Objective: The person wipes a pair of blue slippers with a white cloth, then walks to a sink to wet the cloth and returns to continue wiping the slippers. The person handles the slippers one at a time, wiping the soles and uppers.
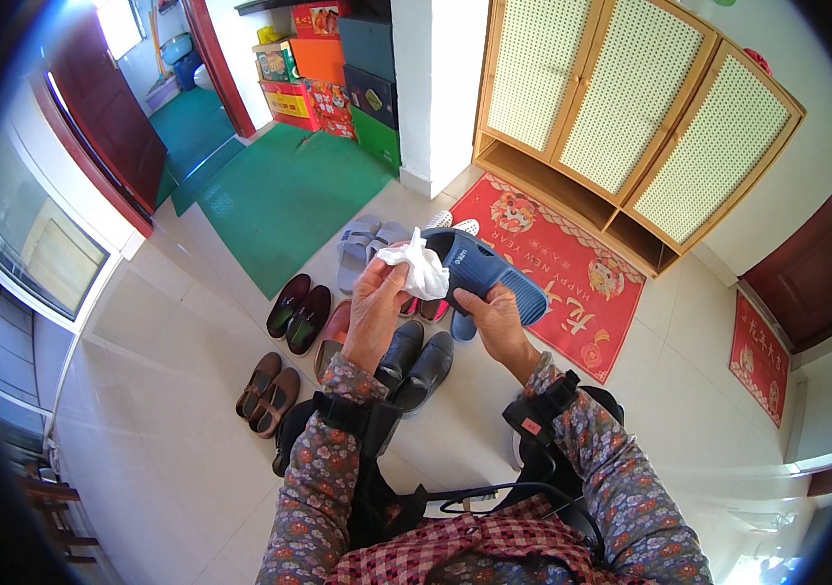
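A crumpled white tissue [420,269] is pinched in my left hand [378,303], held up beside a slipper. My right hand [493,318] grips that blue plastic slide slipper [478,263] by its side, with the thumb on top and the ribbed sole end pointing right. Tissue and slipper lie close together; whether they touch I cannot tell. Below them on the floor another blue slipper [463,327] is partly hidden. A pair of black leather shoes [425,371] stands under my wrists, and a brown leather shoe [332,336] is half covered by my left hand.
Grey slippers [354,256], dark loafers [308,319] and brown strap shoes [275,398] stand on the tiled floor [167,409]. A red mat [606,322] lies before a wooden cabinet [628,95]. Left of it are a green mat [277,197] and stacked boxes [368,80].
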`<state>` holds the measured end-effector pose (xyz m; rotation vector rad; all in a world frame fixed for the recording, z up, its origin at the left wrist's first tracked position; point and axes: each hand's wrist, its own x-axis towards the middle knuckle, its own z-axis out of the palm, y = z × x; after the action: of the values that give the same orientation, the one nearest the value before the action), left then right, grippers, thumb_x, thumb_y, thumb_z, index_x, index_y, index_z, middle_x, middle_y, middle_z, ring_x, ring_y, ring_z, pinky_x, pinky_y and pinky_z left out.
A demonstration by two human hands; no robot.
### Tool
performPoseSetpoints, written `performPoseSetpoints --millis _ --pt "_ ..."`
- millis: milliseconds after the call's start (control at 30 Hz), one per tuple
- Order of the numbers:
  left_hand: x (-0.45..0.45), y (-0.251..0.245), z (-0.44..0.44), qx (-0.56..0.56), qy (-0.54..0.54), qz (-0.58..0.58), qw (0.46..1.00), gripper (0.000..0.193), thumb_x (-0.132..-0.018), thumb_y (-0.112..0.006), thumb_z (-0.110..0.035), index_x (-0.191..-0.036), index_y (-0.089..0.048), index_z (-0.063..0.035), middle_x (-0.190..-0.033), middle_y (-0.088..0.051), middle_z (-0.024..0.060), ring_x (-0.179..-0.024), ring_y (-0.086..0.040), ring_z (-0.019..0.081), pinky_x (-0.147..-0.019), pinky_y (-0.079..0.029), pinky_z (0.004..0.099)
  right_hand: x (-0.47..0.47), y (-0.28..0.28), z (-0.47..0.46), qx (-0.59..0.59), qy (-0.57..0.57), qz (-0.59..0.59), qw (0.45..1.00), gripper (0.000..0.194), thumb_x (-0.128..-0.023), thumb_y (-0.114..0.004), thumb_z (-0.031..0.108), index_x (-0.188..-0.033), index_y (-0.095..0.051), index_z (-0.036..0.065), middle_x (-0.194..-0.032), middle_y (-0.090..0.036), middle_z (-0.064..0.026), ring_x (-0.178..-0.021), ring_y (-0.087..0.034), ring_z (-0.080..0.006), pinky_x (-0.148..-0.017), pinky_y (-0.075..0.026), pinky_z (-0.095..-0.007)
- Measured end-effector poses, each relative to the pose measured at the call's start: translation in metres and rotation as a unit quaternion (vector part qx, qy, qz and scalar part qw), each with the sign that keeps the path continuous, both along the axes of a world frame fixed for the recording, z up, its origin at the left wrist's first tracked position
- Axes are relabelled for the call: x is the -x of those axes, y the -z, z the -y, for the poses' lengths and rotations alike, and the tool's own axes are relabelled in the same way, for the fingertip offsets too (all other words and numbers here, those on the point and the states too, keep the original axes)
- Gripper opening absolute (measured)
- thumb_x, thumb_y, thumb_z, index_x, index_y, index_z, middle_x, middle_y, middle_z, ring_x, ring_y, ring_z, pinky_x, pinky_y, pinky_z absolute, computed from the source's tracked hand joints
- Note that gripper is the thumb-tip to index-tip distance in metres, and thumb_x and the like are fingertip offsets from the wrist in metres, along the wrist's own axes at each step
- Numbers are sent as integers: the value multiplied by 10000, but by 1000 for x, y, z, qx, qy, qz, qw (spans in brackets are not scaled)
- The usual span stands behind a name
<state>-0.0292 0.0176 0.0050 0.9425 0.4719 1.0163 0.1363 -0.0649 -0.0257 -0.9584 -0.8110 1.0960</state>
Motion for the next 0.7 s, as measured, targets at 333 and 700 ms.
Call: performPoseSetpoints --millis 333,700 --pt "9 14 -6 -93 -84 -70 990 306 -946 -650 -45 -1231 -558 20 -1147 -669 97 -1057 -642 149 -925 -523 289 -9 8 0 -27 -2 -130 991 377 -932 -632 -2 -1302 -573 40 -1253 -657 -60 -1157 -614 -184 -1021 -472 -351" --pt "39 19 7 -49 -134 -249 958 284 -957 -668 -191 -1151 -602 5 -1020 -675 48 -892 -641 110 -780 -517 248 -37 11 36 19 18 -136 990 364 -937 -611 -31 -1298 -570 1 -1235 -662 -68 -1135 -618 -179 -1014 -471 -322"
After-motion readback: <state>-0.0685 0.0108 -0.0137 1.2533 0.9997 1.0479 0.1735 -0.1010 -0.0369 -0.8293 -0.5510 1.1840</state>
